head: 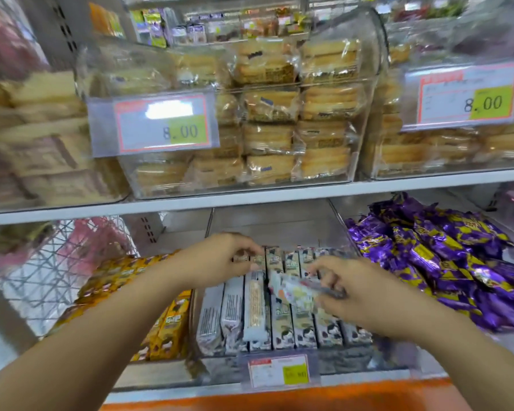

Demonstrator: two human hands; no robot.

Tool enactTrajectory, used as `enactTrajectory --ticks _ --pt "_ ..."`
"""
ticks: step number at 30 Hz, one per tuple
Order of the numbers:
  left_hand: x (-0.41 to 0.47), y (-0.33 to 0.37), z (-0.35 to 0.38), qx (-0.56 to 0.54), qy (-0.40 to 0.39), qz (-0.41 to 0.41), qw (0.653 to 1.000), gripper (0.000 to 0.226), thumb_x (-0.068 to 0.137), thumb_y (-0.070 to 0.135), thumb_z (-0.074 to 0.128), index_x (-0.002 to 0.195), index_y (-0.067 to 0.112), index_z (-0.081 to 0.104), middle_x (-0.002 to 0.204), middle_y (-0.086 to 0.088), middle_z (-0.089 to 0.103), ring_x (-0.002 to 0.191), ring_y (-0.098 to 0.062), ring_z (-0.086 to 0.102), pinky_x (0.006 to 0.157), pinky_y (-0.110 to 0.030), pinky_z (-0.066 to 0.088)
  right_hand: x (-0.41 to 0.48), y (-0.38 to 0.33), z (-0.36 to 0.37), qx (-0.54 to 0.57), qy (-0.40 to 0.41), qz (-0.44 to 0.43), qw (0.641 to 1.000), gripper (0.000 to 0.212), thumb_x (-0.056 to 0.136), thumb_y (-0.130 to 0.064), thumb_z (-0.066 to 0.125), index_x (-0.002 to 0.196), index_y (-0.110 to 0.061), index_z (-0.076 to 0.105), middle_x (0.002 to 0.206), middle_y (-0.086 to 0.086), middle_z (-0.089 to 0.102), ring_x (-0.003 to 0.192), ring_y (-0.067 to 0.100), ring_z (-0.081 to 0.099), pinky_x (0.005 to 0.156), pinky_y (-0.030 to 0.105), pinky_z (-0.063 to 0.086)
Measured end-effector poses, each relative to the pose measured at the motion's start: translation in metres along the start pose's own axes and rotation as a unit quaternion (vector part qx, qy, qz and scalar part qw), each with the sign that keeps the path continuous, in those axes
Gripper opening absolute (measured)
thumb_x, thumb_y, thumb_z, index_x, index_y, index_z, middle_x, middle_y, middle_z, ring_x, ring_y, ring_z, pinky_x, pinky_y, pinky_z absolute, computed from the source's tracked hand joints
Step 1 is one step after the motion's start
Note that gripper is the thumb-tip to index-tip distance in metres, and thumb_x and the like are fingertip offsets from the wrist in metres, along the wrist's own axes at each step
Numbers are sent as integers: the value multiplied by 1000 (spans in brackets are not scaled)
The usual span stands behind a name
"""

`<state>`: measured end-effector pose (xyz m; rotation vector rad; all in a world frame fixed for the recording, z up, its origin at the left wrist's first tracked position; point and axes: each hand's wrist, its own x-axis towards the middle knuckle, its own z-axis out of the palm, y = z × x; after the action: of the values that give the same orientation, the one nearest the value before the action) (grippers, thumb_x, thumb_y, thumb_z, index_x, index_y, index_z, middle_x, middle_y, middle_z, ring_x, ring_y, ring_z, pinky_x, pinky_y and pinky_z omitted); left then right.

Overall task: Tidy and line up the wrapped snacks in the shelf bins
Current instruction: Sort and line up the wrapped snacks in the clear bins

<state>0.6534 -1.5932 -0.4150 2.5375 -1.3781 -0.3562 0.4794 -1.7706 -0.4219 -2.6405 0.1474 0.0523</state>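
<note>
A clear bin (pixel 279 361) on the lower shelf holds white snack bars with cow print (pixel 303 324), lined up side by side in two rows. My right hand (pixel 368 295) grips one loose white wrapped bar (pixel 297 289) crosswise above the front row. My left hand (pixel 220 259) reaches to the back row and its fingertips pinch the top of a bar (pixel 257 259) there. One bar (pixel 254 307) in the front row lies with its pale side up.
Yellow wrapped bars (pixel 166 324) fill the bin to the left, purple wrapped snacks (pixel 445 262) the bin to the right. The upper shelf carries clear bins of wrapped cakes (pixel 297 137) with price tags (pixel 161 126). An orange shelf edge (pixel 279 396) runs along the bottom.
</note>
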Motion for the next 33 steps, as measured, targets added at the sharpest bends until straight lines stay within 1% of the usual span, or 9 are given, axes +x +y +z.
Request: enactTrajectory --ticks 3,7,12,15,19,22,24,27,33 --pt "-10 -5 0 22 13 9 1000 34 94 38 56 127 30 57 131 12 54 114 -6 51 94 -23 40 23 1 3 54 99 34 993 29 90 -23 58 118 -20 50 79 -3 63 70 16 55 67 30 44" --pt "-14 -11 8 27 28 -8 999 35 93 43 53 128 34 55 134 9 53 118 -12 52 104 -37 38 72 6 18 41 137 114 983 27 95 -21 49 121 -13 45 97 16 64 84 31 62 71 36 51" --pt "-27 -19 14 45 42 -7 998 31 95 43 50 126 40 54 125 14 56 97 -8 51 108 -44 31 110 16 39 2 142 164 976 21 96 -13 44 115 -5 46 107 22 63 100 36 61 76 36 46" --pt "-37 -26 15 42 59 9 997 31 95 42 50 126 39 55 117 17 57 92 -1 42 104 -35 30 115 17 50 -15 127 158 979 10 94 -15 46 100 -10 51 105 18 65 98 34 61 77 36 47" --pt "-43 -37 20 25 76 18 997 31 93 47 53 124 43 56 126 19 55 120 -9 43 107 -39 31 106 15 47 -47 104 150 982 11 92 -19 49 88 -26 57 105 7 68 96 28 62 77 31 48" --pt "-50 -39 20 20 70 29 997 37 90 56 52 125 43 54 123 20 53 123 -10 41 108 -41 30 92 1 33 -43 132 64 988 29 92 -17 51 118 -28 60 116 -4 64 102 17 61 85 32 49" --pt "-53 -37 18 36 58 32 997 40 90 56 51 128 43 51 131 19 49 129 -8 34 112 -40 24 77 -17 25 -35 49 -51 997 45 91 -5 49 124 -35 55 120 -14 50 105 4 52 93 28 45" --pt "-56 -35 17 58 51 36 996 42 90 54 52 130 43 49 136 20 46 131 -5 30 114 -36 18 62 -37 30 -106 -59 -165 979 60 86 2 47 130 -39 49 145 -12 28 132 7 30 110 30 30" --pt "-56 -32 17 44 65 29 997 39 90 52 53 128 43 51 131 22 49 128 -4 35 112 -36 21 62 -34 36 -203 -8 -244 948 38 85 -10 58 117 -29 54 129 -10 45 119 10 37 97 33 38"
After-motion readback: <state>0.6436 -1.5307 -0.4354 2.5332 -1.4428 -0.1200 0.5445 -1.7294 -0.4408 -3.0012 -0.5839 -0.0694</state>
